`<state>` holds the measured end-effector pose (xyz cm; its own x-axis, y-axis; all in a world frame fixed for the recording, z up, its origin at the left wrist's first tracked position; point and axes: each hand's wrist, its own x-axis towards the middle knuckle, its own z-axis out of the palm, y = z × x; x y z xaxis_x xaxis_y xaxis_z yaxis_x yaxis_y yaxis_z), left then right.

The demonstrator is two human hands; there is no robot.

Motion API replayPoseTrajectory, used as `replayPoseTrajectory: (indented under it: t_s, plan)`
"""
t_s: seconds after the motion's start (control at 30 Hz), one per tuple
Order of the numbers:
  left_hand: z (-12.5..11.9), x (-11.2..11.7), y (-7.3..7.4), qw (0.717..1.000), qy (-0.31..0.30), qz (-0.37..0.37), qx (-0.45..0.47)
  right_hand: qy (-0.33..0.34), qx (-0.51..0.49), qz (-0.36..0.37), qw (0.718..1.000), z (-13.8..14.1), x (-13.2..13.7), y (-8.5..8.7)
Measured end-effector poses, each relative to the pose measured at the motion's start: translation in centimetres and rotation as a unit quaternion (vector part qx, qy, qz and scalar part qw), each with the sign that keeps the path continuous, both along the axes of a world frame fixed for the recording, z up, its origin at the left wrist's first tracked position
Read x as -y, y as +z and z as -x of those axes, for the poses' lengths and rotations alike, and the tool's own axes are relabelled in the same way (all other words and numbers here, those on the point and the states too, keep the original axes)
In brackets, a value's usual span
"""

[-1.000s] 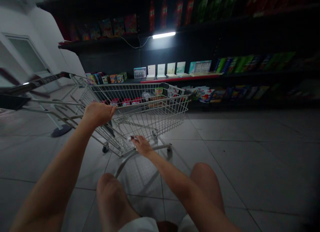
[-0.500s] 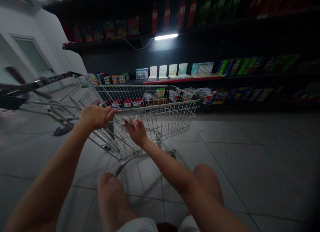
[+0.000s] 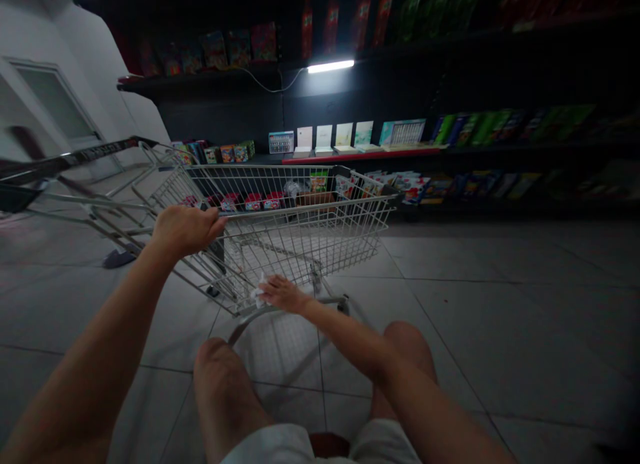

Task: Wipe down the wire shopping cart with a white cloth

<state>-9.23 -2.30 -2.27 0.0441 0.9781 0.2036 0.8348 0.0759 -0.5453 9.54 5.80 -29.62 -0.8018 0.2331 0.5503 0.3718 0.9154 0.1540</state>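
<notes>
A wire shopping cart (image 3: 300,237) stands on the tiled floor in front of me, its dark handle (image 3: 65,161) off to the left. My left hand (image 3: 184,229) is closed around the cart's top rim at the near corner. My right hand (image 3: 281,293) presses a small white cloth (image 3: 259,295) against the lower edge of the cart's near side, fingers wrapped on the cloth. My bare knees (image 3: 220,371) show below, low to the floor.
Dark shelves (image 3: 450,151) with boxes, cards and packets run along the back wall under a strip light (image 3: 330,66). A white wall and door (image 3: 55,111) are at the left. Grey floor tiles (image 3: 500,304) spread to the right.
My right hand with the cloth rose up the cart's side half a second ago and has now slid back down to the lower edge. My left hand has stayed on the rim.
</notes>
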Motion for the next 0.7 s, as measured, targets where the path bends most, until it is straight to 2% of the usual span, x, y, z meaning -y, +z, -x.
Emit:
replayPoseTrajectory:
  t_s: [0.07, 0.13, 0.2, 0.3, 0.4, 0.47, 0.53, 0.6, 0.63, 0.7]
  plan:
    - [0.0, 0.2, 0.1, 1.0, -0.002, -0.002, -0.003, 0.075, 0.031, -0.06, 0.995, 0.4, -2.1, 1.2]
    - [0.0, 0.3, 0.1, 1.0, 0.003, -0.001, -0.005, 0.105, 0.016, -0.111, 0.988, 0.2, -3.4, 3.3]
    - [0.1, 0.3, 0.1, 1.0, 0.007, 0.002, -0.005, 0.055, -0.07, -0.12, 0.989, -0.5, -3.5, 6.2]
    - [0.3, 0.2, 0.0, 1.0, 0.001, 0.002, -0.001, -0.068, -0.203, -0.081, 0.973, -1.0, -2.1, 11.9]
    - [0.4, 0.1, 0.0, 1.0, -0.005, 0.007, 0.003, -0.158, -0.223, -0.019, 0.962, 0.8, -0.4, 17.3]
    - [0.4, 0.0, -0.1, 1.0, -0.003, 0.01, -0.002, -0.175, -0.201, -0.004, 0.964, 3.4, 0.8, 19.5]
    - [0.4, 0.1, -0.1, 1.0, 0.003, 0.007, -0.008, -0.172, -0.186, -0.012, 0.967, 5.9, 1.6, 20.5]
    - [0.5, 0.2, -0.1, 1.0, 0.003, 0.006, -0.012, -0.159, -0.178, -0.029, 0.971, 6.9, 1.8, 20.4]
    - [0.5, 0.2, -0.1, 1.0, 0.001, 0.007, -0.014, -0.153, -0.175, -0.037, 0.972, 6.5, 1.4, 20.0]
    - [0.8, 0.4, 0.0, 1.0, -0.001, 0.011, -0.014, -0.153, -0.173, -0.042, 0.972, 3.7, -0.1, 18.9]
